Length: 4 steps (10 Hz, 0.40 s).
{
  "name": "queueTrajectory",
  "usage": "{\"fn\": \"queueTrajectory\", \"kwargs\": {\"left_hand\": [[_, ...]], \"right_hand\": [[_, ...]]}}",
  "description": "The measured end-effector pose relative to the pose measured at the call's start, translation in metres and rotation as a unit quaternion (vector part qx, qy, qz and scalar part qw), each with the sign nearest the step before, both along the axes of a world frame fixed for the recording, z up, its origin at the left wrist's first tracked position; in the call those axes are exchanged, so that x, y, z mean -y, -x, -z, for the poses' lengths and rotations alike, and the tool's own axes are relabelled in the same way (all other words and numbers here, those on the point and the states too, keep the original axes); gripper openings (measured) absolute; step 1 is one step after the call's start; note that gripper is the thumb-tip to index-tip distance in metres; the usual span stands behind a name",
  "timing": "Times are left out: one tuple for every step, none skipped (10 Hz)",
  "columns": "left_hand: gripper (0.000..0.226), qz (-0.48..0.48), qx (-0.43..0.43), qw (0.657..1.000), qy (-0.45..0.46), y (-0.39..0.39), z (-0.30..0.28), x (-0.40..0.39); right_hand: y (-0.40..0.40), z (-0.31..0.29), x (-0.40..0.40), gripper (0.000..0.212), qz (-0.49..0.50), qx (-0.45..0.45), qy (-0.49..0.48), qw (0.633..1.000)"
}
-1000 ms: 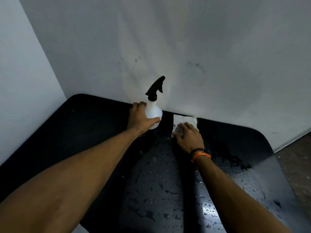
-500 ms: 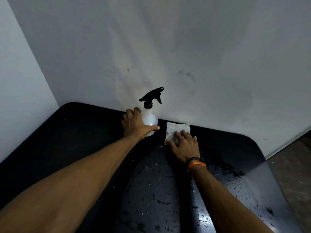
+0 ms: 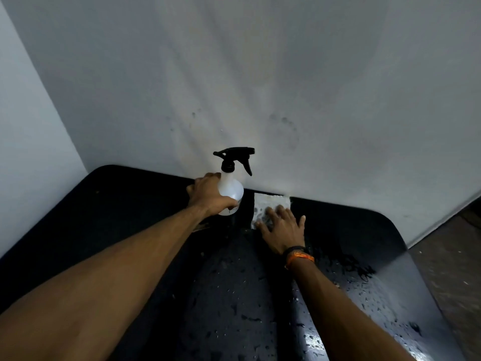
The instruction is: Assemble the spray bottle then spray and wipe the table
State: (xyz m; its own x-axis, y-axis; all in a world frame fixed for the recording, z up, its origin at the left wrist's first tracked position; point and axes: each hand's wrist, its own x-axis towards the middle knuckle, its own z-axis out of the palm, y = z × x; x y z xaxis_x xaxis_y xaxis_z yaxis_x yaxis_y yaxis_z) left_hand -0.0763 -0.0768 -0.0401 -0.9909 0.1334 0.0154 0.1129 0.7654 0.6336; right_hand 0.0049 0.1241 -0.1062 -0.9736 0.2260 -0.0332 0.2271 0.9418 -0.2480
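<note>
Left hand has its fingers clamped around the white body of the upright bottle at the table's far edge against the wall, and just right of it the right hand lies flat, fingers apart, pressing the cloth onto the wet black surface.

A bare indoor corner — the kind of room is unclear.
Plain white walls meet behind a glossy black surface — rough brownish floor alongside.
</note>
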Motion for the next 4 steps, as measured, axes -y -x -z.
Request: {"fn": "queueTrajectory", "kwargs": {"left_hand": [[0.065,-0.02,0.002,1.0,-0.009,0.0014,-0.0024,0.0037],[0.063,-0.024,0.006,1.0,-0.015,0.0014,-0.0008,0.0044],[0.066,-0.028,0.009,0.999,-0.024,-0.0033,-0.0046,0.0022],[0.085,-0.022,-0.004,0.999,-0.031,-0.0081,-0.0018,0.0072]], "right_hand": [[-0.0009,-0.0029,0.0008,0.063,0.002,0.004,0.0,1.0],[-0.0007,-0.0033,0.0019,0.063,-0.001,0.007,-0.001,1.0],[-0.003,-0.0085,0.0021,0.063,0.003,0.004,0.013,1.0],[-0.0027,-0.0104,0.0047,0.063,0.017,-0.023,0.039,0.999]]}}
